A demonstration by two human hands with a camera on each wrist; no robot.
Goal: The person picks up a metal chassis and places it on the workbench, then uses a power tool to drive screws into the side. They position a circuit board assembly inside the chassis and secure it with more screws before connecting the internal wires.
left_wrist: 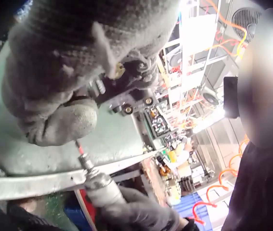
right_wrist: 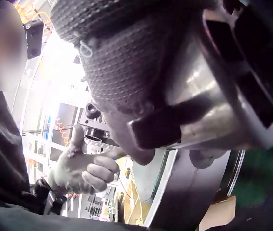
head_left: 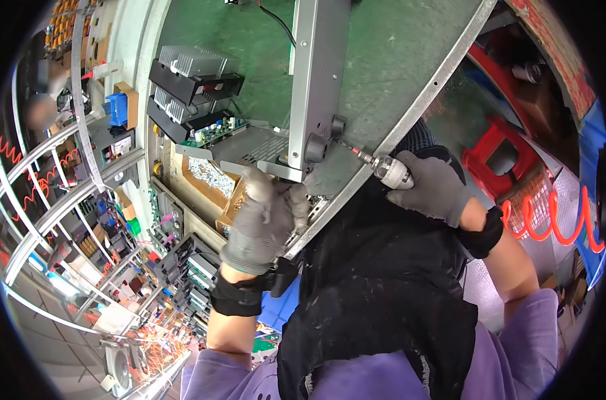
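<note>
A long grey metal housing (head_left: 313,87) lies on the green bench top, two black round parts (head_left: 315,148) on its side near the close end. My gloved left hand (head_left: 266,217) is at that end, overlapping it in the head view. In the right wrist view the left hand (right_wrist: 86,171) has thumb raised, forefinger extended and other fingers curled; I cannot tell whether they hold something small. My gloved right hand (head_left: 433,187) grips a power screwdriver (head_left: 391,170), its red-collared bit directed towards the black round parts. In the left wrist view the screwdriver (left_wrist: 102,187) is below the left fingers.
A metal rail (head_left: 436,83) edges the bench near my body. Black units with finned heatsinks (head_left: 196,63) are stacked at the left, beside a green circuit board (head_left: 216,131). A cardboard box (head_left: 209,175) holds many small parts. A coiled red hose (head_left: 549,220) hangs at the right.
</note>
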